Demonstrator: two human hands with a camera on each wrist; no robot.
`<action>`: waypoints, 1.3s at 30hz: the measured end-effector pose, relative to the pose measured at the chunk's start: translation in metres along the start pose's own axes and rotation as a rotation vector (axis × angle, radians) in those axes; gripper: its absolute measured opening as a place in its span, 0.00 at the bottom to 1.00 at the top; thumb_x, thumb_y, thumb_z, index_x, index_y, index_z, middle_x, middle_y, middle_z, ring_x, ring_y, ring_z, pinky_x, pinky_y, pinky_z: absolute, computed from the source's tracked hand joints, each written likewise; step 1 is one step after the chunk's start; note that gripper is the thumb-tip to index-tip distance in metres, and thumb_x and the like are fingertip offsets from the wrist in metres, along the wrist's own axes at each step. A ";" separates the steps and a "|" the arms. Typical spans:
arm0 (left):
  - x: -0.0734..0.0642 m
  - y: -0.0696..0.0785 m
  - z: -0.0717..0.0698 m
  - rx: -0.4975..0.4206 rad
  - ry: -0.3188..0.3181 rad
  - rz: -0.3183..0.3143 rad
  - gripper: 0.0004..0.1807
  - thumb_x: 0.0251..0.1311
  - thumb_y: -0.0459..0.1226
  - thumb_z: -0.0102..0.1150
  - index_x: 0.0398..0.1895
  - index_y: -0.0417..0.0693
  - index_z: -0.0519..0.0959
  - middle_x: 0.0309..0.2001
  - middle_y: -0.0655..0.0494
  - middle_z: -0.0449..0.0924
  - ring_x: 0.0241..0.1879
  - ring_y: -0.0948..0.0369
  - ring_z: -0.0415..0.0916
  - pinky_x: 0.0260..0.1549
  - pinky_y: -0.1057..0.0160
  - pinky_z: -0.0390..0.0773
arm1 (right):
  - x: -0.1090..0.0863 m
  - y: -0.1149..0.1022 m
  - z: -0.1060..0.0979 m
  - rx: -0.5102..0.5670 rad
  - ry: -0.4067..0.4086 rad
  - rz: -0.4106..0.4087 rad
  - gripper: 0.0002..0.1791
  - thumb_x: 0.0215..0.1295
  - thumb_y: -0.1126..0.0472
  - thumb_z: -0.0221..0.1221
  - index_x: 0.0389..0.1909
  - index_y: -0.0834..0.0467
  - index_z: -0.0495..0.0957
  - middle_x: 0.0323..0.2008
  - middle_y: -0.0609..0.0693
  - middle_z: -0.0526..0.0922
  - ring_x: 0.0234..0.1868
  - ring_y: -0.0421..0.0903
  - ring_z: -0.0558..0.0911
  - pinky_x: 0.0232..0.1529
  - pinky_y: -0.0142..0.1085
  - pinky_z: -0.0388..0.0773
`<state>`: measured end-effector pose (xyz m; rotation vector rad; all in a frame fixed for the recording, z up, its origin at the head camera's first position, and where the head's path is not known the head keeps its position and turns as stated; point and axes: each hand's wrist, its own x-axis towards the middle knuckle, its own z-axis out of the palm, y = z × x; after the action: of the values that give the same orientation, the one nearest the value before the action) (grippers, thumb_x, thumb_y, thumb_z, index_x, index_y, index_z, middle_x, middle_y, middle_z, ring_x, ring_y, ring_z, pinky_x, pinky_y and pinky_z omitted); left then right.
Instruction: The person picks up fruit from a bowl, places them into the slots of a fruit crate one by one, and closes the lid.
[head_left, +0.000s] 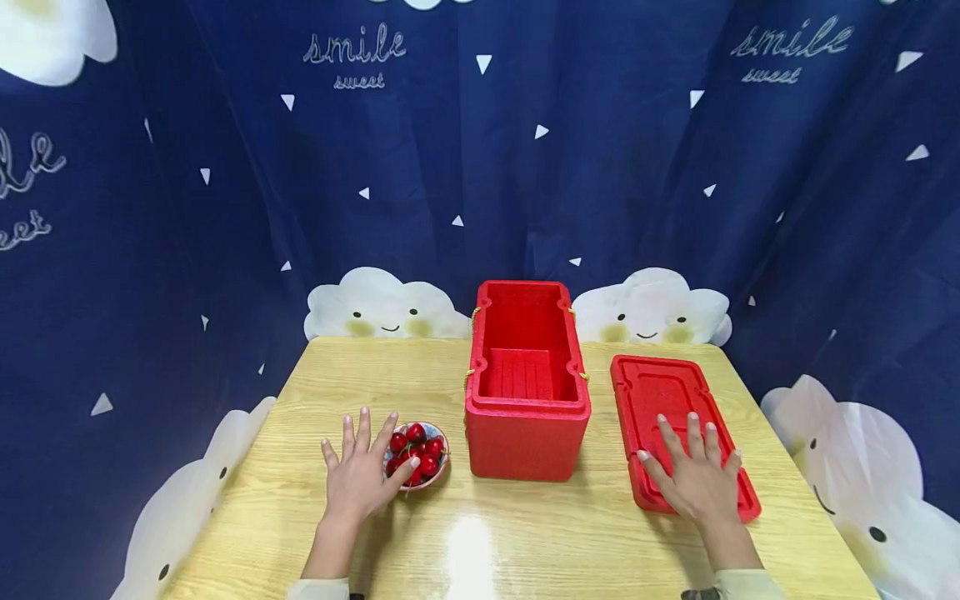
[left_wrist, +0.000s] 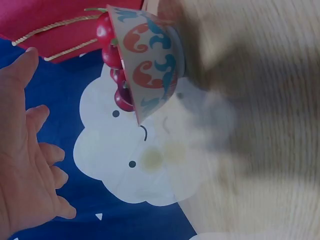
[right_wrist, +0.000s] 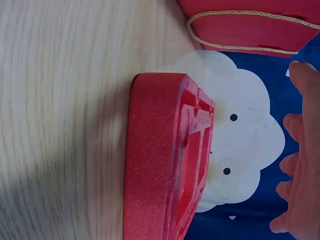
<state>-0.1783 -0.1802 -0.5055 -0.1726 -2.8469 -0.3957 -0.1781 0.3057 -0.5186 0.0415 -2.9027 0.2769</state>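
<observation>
Between the spread, empty left hand (head_left: pixel 356 485) and right hand (head_left: pixel 703 485) stands an open red foam box (head_left: pixel 525 442), seemingly reachable by both; a painted bowl (left_wrist: pixel 156 65) corrals red cherries (head_left: pixel 428 466) beside the left, a flat red foam lid (head_left: pixel 663 390) under the right

From high on the near side, the head view looks forward and down across the table (head_left: pixel 540 537) to both far corners. The sideways wrist views face the far edge, low and close: left by the bowl of cherries (left_wrist: pixel 152 65), right by the red lid (right_wrist: pixel 152 150); both apparently share the red box (right_wrist: pixel 250 35).
</observation>
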 end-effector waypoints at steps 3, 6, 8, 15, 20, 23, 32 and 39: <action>-0.001 0.000 -0.002 -0.011 0.014 0.004 0.43 0.52 0.65 0.51 0.69 0.56 0.61 0.69 0.36 0.48 0.67 0.38 0.38 0.55 0.29 0.37 | 0.002 -0.003 -0.002 0.028 0.018 0.001 0.42 0.63 0.32 0.42 0.72 0.52 0.49 0.68 0.70 0.45 0.68 0.67 0.35 0.52 0.72 0.33; -0.001 0.000 -0.004 -0.032 0.029 0.000 0.43 0.52 0.65 0.53 0.69 0.56 0.62 0.68 0.34 0.50 0.67 0.36 0.41 0.54 0.29 0.41 | 0.004 -0.008 -0.004 0.079 0.044 0.002 0.43 0.62 0.33 0.45 0.72 0.53 0.49 0.67 0.70 0.46 0.68 0.67 0.36 0.53 0.71 0.34; 0.000 -0.001 -0.004 -0.045 0.040 -0.007 0.43 0.52 0.64 0.54 0.69 0.55 0.62 0.67 0.33 0.51 0.66 0.36 0.43 0.54 0.29 0.45 | 0.005 -0.013 -0.007 0.113 0.070 -0.001 0.43 0.62 0.34 0.48 0.71 0.54 0.51 0.67 0.71 0.47 0.68 0.67 0.38 0.55 0.70 0.35; -0.006 -0.004 0.001 -0.065 0.103 -0.013 0.43 0.49 0.60 0.60 0.65 0.48 0.66 0.63 0.30 0.58 0.61 0.35 0.57 0.50 0.33 0.59 | 0.009 -0.030 -0.014 0.201 0.165 -0.036 0.43 0.58 0.40 0.56 0.70 0.56 0.55 0.67 0.68 0.52 0.66 0.67 0.50 0.55 0.67 0.49; -0.010 -0.004 0.006 -0.112 0.120 -0.011 0.41 0.49 0.58 0.62 0.62 0.44 0.70 0.60 0.31 0.63 0.58 0.37 0.62 0.48 0.35 0.64 | 0.013 -0.038 -0.017 0.306 0.176 -0.028 0.42 0.58 0.42 0.58 0.69 0.59 0.57 0.67 0.67 0.53 0.64 0.68 0.55 0.53 0.67 0.53; -0.011 -0.006 0.009 -0.160 0.140 -0.012 0.38 0.49 0.56 0.63 0.60 0.41 0.71 0.58 0.31 0.66 0.55 0.36 0.65 0.46 0.35 0.66 | 0.016 -0.043 -0.017 0.389 0.169 -0.017 0.41 0.59 0.44 0.59 0.68 0.59 0.58 0.67 0.66 0.54 0.63 0.69 0.56 0.52 0.68 0.54; -0.020 -0.007 0.016 -0.309 0.169 -0.029 0.39 0.47 0.54 0.67 0.60 0.43 0.71 0.57 0.33 0.68 0.49 0.35 0.70 0.41 0.35 0.70 | 0.023 -0.064 -0.015 0.619 0.133 -0.030 0.39 0.60 0.49 0.61 0.69 0.56 0.57 0.68 0.61 0.55 0.65 0.63 0.56 0.55 0.64 0.56; -0.015 -0.002 0.025 -0.493 0.200 -0.044 0.38 0.45 0.48 0.71 0.59 0.42 0.71 0.56 0.42 0.71 0.55 0.45 0.69 0.50 0.43 0.68 | 0.030 -0.080 -0.020 0.711 0.127 -0.043 0.38 0.61 0.50 0.60 0.70 0.53 0.57 0.68 0.58 0.57 0.66 0.59 0.56 0.58 0.60 0.56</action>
<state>-0.1701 -0.1764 -0.5339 -0.1520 -2.5105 -1.0565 -0.1993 0.2307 -0.4777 0.1916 -2.5229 1.2276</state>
